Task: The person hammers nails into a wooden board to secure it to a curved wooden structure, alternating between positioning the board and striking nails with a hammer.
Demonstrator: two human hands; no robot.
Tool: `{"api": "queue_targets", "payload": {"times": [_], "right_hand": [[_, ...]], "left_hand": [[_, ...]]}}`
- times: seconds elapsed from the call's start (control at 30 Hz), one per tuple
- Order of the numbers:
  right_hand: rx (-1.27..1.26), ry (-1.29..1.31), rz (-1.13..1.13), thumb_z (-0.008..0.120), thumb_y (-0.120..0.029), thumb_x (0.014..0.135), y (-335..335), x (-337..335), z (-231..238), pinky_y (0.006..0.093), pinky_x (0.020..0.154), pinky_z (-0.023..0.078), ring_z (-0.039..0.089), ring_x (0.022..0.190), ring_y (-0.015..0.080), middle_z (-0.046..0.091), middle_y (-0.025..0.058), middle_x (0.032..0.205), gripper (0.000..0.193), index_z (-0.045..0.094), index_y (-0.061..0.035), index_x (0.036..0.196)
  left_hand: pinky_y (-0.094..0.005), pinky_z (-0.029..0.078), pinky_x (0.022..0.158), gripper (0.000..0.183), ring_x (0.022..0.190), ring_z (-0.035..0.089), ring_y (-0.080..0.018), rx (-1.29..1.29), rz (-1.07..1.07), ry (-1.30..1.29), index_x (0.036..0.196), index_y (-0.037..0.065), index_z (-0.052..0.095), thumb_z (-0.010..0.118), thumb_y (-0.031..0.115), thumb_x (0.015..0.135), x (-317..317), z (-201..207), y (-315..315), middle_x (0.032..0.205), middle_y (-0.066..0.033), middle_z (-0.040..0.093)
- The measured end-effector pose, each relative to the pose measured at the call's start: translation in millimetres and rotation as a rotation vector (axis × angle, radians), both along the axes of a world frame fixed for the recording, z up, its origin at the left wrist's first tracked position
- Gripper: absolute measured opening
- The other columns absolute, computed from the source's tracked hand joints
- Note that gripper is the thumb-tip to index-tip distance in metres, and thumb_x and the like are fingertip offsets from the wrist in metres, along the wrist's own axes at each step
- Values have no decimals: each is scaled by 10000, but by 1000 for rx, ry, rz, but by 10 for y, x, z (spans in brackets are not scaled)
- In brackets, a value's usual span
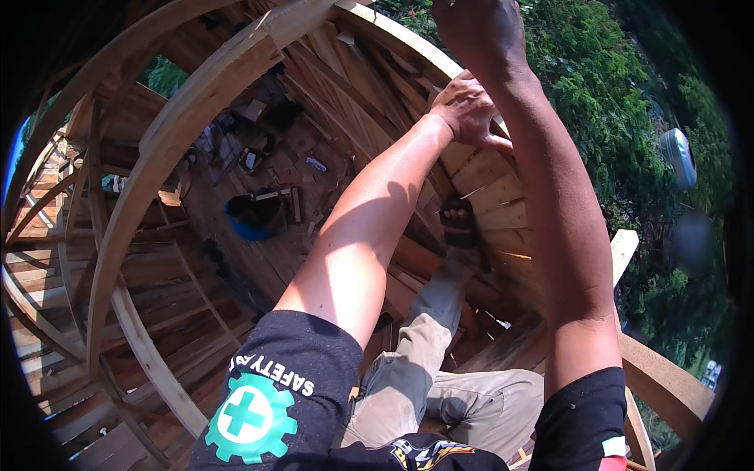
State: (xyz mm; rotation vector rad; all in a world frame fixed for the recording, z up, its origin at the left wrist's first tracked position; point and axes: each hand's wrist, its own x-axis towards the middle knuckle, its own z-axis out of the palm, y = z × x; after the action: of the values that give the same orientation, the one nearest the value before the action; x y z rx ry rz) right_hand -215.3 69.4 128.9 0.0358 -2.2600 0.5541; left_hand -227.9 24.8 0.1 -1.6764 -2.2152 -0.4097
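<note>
My left hand [465, 108] is closed over the top edge of a curved wooden beam [416, 45], its thumb stretched along the near side. My right hand [479, 31] is raised above and just beyond it, cut off by the upper edge of the picture. Its fingers are hidden, so whether it holds anything does not show. Below the left hand, narrow planks [499, 206] line the inner side of the wooden hull-like structure. My foot in a dark sandal [458, 224] rests against these planks.
Big curved ribs [177, 129] arch across the left. Far below, a person [251, 218] in blue crouches on a floor [275, 263] strewn with wood pieces. Another curved beam [664, 377] passes at lower right, by an upright timber [624, 255]. Green trees [597, 86] stand outside.
</note>
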Motion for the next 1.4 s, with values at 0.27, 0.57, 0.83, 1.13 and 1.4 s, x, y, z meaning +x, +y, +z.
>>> {"api": "queue_targets", "payload": {"times": [0.27, 0.57, 0.83, 1.13, 1.4], "right_hand": [[-135, -522, -41, 538, -190, 873, -90, 83, -5, 492, 853, 533, 674, 960, 393, 700, 222, 971, 383, 620, -118, 1240], [-108, 201, 114, 521, -51, 901, -119, 41, -108, 507, 686, 515, 668, 791, 404, 676, 225, 885, 548, 394, -146, 1425], [-201, -346, -93, 554, -113, 885, -133, 129, 372, 487, 734, 558, 689, 839, 403, 692, 245, 896, 473, 489, -148, 1352], [-64, -300, 41, 522, -140, 928, -411, 28, -279, 511, 716, 534, 673, 840, 428, 683, 239, 864, 471, 457, -116, 1394], [-204, -108, 5, 560, -158, 886, -124, 180, 552, 502, 824, 531, 679, 920, 397, 690, 242, 974, 412, 575, -119, 1296]], "left_hand": [[-441, 427, 988, 629, 1093, 601, -306, 111, -34, -114, 1077, 126, 670, 705, 603, 669, -175, -253, -50, 1119, -112, 669], [-385, 415, 986, 498, 1133, 566, -211, 52, -13, -34, 1072, 152, 671, 680, 532, 750, -95, -201, 0, 1120, -51, 671], [-405, 420, 948, 809, 949, 649, -242, 213, -4, 20, 762, 131, 683, 564, 910, 578, -129, -236, -48, 797, -70, 687], [-453, 354, 1074, 680, 1240, 523, -256, 135, 4, -110, 1186, 177, 649, 635, 681, 730, -410, -675, -133, 1267, -119, 616], [-402, 401, 966, 799, 961, 635, -249, 229, -34, 35, 758, 134, 664, 549, 909, 601, -179, -239, -83, 807, -65, 671]]}}
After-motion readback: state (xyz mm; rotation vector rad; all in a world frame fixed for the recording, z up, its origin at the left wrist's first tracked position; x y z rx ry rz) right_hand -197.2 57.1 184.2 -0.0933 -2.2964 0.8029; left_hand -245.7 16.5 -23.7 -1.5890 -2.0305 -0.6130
